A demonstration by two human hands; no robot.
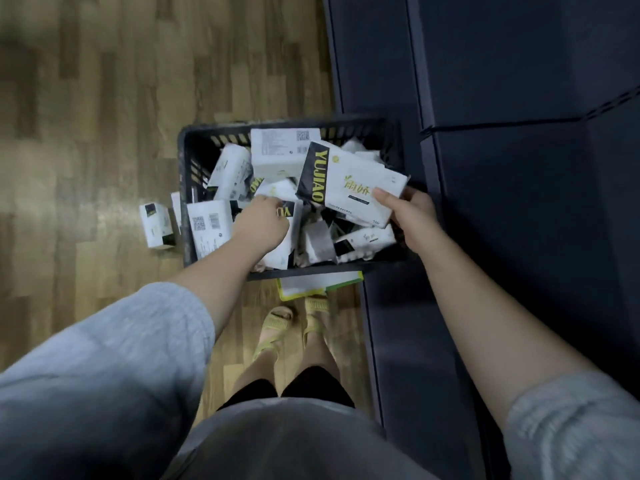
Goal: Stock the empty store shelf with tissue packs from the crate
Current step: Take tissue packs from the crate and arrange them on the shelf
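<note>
A black plastic crate (pixel 194 140) stands on the floor, filled with several white-and-black tissue packs. My right hand (pixel 412 216) grips one white pack with a black "YUJIAO" end (pixel 349 183) and holds it above the crate's right side. My left hand (pixel 263 223) reaches down into the crate, its fingers curled on another pack (pixel 287 211) in the pile. The dark shelf (pixel 519 168) runs along the right, its boards bare.
One tissue pack (pixel 156 225) lies on the wooden floor left of the crate. A flat yellow-green-edged pack (pixel 318 285) lies at the crate's near edge, by my sandalled feet (pixel 294 323). Wooden floor (pixel 104 98) extends to the left.
</note>
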